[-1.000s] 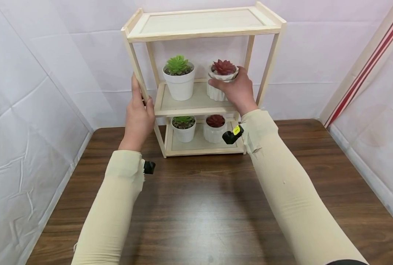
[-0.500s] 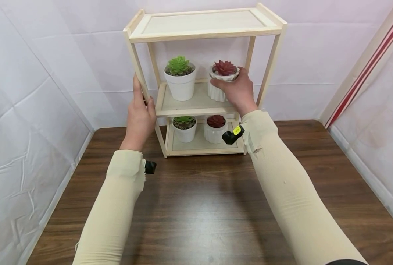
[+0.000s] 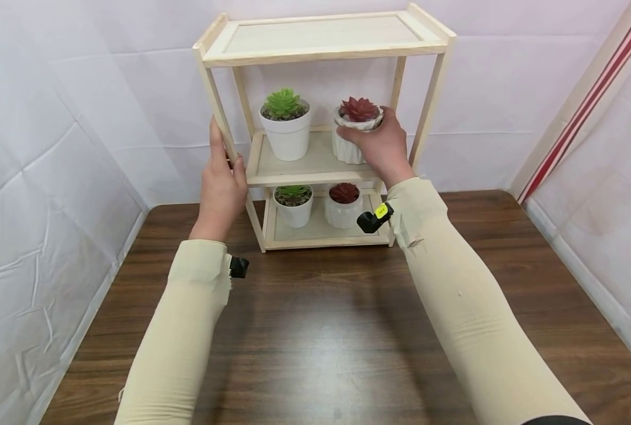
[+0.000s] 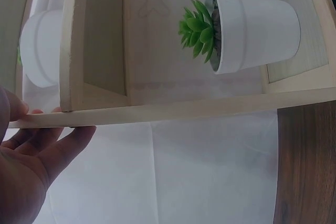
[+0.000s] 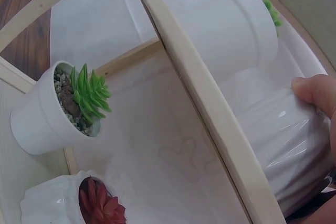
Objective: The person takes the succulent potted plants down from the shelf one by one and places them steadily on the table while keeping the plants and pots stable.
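Brown wood-grain tabletop (image 3: 320, 342) is edged by white sheeting (image 3: 506, 100). On the pale wooden rack (image 3: 320, 36), a fluted white red-succulent pot (image 3: 346, 149) is finger-clamped by the right hand (image 3: 385, 144), a post (image 3: 217, 97) by the left hand (image 3: 221, 189) (yellow label (image 3: 381, 211) illegible).

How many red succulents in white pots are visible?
2: one in the white fluted pot the right hand grips, at the wooden rack's middle shelf; another on the bottom shelf.

Site: makeshift sheeted booth (image 3: 55, 147), home or lab not determinable, white sheeting (image 3: 506, 88) on three sides, creases and seams showing, red-striped strip (image 3: 583, 103) at far right, wood-grain table (image 3: 315, 319) set between the sheeted sides, a black camera (image 3: 368, 222) worn at each wrist.
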The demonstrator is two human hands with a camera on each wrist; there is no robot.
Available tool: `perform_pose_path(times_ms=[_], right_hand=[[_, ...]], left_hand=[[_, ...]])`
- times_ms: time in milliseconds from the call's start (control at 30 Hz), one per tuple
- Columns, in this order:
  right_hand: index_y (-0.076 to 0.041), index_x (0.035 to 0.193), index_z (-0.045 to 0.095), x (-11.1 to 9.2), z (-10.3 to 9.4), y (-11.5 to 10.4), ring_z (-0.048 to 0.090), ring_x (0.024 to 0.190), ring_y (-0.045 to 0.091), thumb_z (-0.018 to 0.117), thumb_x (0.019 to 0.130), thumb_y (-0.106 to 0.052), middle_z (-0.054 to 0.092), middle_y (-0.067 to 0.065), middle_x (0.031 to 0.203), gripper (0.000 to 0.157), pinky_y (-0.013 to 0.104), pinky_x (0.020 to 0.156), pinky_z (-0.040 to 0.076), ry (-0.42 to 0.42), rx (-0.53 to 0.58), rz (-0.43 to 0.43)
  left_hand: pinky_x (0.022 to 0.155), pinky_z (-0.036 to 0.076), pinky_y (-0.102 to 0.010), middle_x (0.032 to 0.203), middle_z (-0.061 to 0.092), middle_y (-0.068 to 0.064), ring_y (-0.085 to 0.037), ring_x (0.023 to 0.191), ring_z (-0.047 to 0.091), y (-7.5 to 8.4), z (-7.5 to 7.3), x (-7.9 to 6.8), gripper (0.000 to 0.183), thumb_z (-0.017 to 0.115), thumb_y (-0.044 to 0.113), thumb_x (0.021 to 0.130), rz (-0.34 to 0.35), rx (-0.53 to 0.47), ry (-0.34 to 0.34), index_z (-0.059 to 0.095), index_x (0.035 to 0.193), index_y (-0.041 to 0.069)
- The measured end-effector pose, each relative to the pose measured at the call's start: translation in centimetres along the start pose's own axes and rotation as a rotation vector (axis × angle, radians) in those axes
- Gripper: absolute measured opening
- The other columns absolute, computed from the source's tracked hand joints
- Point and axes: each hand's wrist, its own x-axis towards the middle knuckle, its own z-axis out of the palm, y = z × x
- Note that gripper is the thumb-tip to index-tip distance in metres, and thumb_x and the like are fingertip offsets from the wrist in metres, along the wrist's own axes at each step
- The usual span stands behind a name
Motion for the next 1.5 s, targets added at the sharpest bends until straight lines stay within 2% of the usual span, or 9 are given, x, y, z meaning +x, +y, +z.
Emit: perform_pose_path(times_ms=[600, 1267, 1500], right_hand=[[-0.022, 0.138, 0.031, -1.2, -0.5, -1.3, 0.045, 0.119, 0.01, 0.074, 0.059, -0.059, 0.047, 0.0, 0.135, 0.098, 0.031, 0.099, 0.038, 0.004, 0.053, -0.072], [-0.024, 0.138, 0.033, -3.2, -1.3, -2.0, 0.046, 0.118, 0.01, 0.074, 0.058, -0.061, 0.047, 0.0, 0.134, 0.097, 0.029, 0.099, 0.037, -0.018, 0.022, -0.104], [-0.024, 0.137, 0.034, -4.0, -1.6, -2.2, 0.045, 0.117, 0.01, 0.074, 0.058, -0.061, 0.048, 0.0, 0.132, 0.095, 0.029, 0.098, 0.038, -0.026, 0.007, -0.125]], left_hand=[[0.083, 0.047, -0.047, 0.117, 0.052, -0.032, -0.037, 0.102, 0.057, -0.3, -0.3, 0.3, 0.069, 0.043, 0.015, 0.094, -0.011, -0.015, -0.006, 0.0, 0.146, 0.027], [0.085, 0.047, -0.045, 0.114, 0.054, -0.028, -0.036, 0.103, 0.056, -0.3, -0.5, 0.2, 0.07, 0.044, 0.013, 0.093, -0.014, -0.011, -0.009, 0.0, 0.146, 0.027], [0.083, 0.047, -0.047, 0.115, 0.053, -0.031, -0.038, 0.102, 0.057, -0.3, -0.6, 0.2, 0.069, 0.043, 0.014, 0.094, -0.02, -0.008, -0.005, 0.0, 0.146, 0.027]])
